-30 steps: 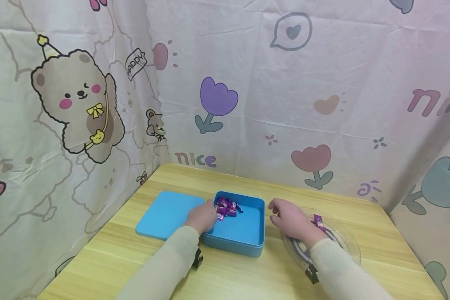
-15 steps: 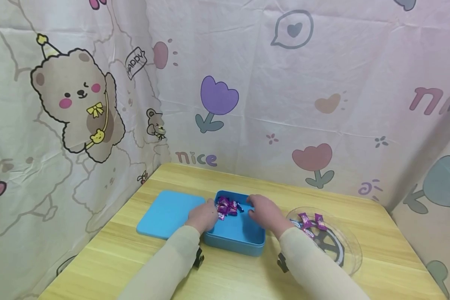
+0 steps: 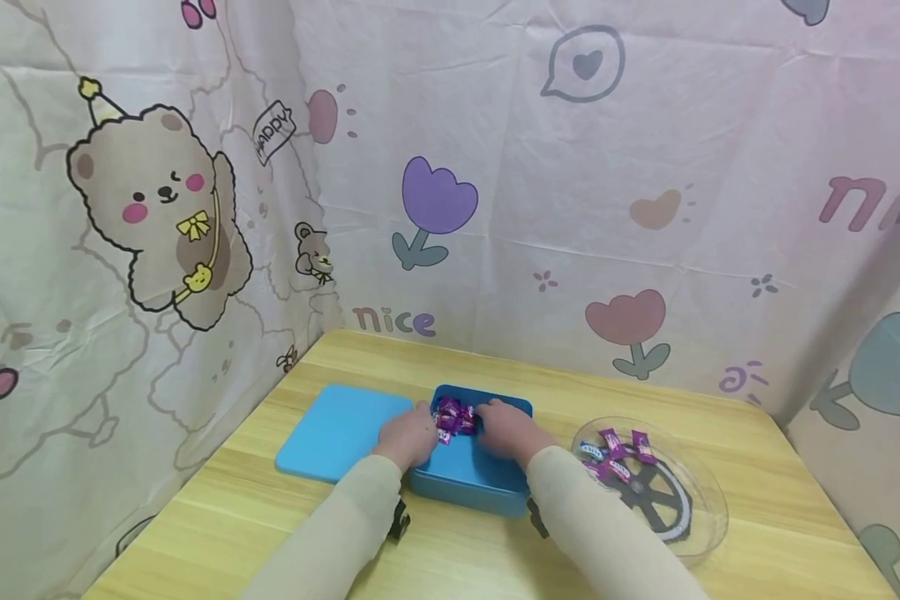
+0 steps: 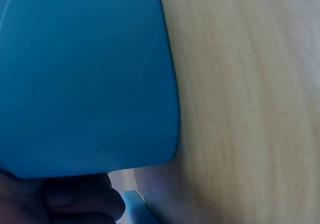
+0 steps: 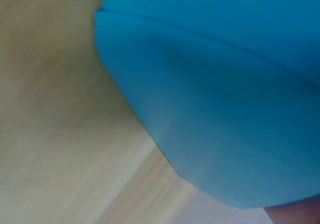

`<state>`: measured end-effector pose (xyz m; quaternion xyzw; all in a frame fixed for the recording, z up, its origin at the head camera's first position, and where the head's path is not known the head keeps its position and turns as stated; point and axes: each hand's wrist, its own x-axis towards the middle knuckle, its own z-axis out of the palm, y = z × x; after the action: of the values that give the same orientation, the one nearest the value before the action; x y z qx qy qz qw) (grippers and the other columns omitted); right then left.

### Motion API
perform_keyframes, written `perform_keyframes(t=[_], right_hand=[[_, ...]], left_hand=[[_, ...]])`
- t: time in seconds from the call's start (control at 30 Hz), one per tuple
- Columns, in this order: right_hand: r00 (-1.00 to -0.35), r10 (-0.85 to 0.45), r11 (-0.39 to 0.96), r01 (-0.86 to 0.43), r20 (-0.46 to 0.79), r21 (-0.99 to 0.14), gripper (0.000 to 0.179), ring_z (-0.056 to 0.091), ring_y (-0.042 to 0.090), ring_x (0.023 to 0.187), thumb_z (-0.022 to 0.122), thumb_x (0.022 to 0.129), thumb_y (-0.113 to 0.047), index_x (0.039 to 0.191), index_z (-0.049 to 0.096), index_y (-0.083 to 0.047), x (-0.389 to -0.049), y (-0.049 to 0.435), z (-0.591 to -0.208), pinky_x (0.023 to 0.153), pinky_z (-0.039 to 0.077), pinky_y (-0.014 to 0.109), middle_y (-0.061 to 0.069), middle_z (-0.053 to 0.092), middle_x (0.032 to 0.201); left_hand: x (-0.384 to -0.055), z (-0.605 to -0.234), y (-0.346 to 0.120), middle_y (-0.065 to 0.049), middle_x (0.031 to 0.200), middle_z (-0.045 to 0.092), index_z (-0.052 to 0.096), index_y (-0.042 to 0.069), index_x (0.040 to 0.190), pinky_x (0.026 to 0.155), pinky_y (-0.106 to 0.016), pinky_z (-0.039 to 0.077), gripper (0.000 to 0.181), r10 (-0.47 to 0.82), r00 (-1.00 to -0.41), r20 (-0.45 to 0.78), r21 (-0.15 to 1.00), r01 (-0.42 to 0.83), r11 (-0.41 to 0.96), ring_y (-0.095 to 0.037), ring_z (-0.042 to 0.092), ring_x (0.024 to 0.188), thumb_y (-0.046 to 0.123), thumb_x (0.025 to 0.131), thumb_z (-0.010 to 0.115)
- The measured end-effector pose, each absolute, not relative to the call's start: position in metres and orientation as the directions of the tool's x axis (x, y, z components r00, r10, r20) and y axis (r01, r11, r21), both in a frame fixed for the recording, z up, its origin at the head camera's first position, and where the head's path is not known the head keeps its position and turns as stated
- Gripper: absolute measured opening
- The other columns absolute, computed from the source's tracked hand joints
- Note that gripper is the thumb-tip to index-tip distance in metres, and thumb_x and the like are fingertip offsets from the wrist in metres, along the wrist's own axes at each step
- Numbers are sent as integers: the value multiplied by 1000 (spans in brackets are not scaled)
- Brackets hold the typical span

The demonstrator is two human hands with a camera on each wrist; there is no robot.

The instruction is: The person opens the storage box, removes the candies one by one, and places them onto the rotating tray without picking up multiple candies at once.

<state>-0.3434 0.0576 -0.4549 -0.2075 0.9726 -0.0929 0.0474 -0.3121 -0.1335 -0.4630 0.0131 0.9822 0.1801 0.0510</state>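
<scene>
One blue box (image 3: 467, 492), left grip (image 3: 408, 435) clasping its side, right grip (image 3: 508, 429) inside by wrapped candies (image 3: 452, 415), hold unclear

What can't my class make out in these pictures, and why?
Head view: how many wrapped candies lie in the blue box; they overlap.
Head view: their fine print; too small.
Head view: whether the right hand holds one; the hand itself blocks the view.
Left wrist view: part of the left hand; cut off lower left.
Right wrist view: most of the right hand; cut off lower right.

Head view softly bright, wrist views dim, blurred
</scene>
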Motion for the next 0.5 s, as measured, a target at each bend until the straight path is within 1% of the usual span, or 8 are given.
perform_keyframes(t=[0.13, 0.23, 0.37, 0.5], right_hand=[[-911, -410, 900, -396, -48, -181, 33, 63, 28, 105, 67, 96, -20, 125, 69, -7, -345, 57, -458, 97, 50, 49, 11, 65, 114], [-917, -397, 907, -384, -44, -173, 24, 61, 23, 93, 67, 95, -20, 115, 72, -8, -345, 58, -460, 92, 53, 47, 7, 64, 103], [-920, -391, 911, -381, -32, -159, 14, 57, 21, 85, 66, 95, -19, 104, 72, -10, -344, 59, -459, 85, 53, 45, 4, 62, 93], [-917, -399, 908, -392, -19, -149, 9, 56, 18, 79, 64, 98, -17, 98, 71, -12, -341, 58, -459, 82, 54, 43, 0, 61, 85]], left_hand=[[-312, -463, -132, -20, 128, 63, 36, -5, 152, 64, -44, 54, 57, 36, -994, -102, 362, -3, 932, -25, 57, 81, 19, 103, 50], [-311, -462, -132, -20, 125, 64, 36, -5, 152, 66, -45, 54, 56, 33, -994, -105, 360, -7, 933, -25, 57, 80, 20, 103, 49], [-311, -461, -132, -19, 116, 66, 37, -5, 151, 62, -44, 53, 55, 30, -994, -104, 356, -9, 934, -25, 56, 75, 20, 104, 49], [-310, -461, -133, -19, 114, 67, 37, -6, 151, 61, -42, 52, 55, 33, -995, -99, 357, -4, 934, -25, 56, 74, 20, 103, 48]])
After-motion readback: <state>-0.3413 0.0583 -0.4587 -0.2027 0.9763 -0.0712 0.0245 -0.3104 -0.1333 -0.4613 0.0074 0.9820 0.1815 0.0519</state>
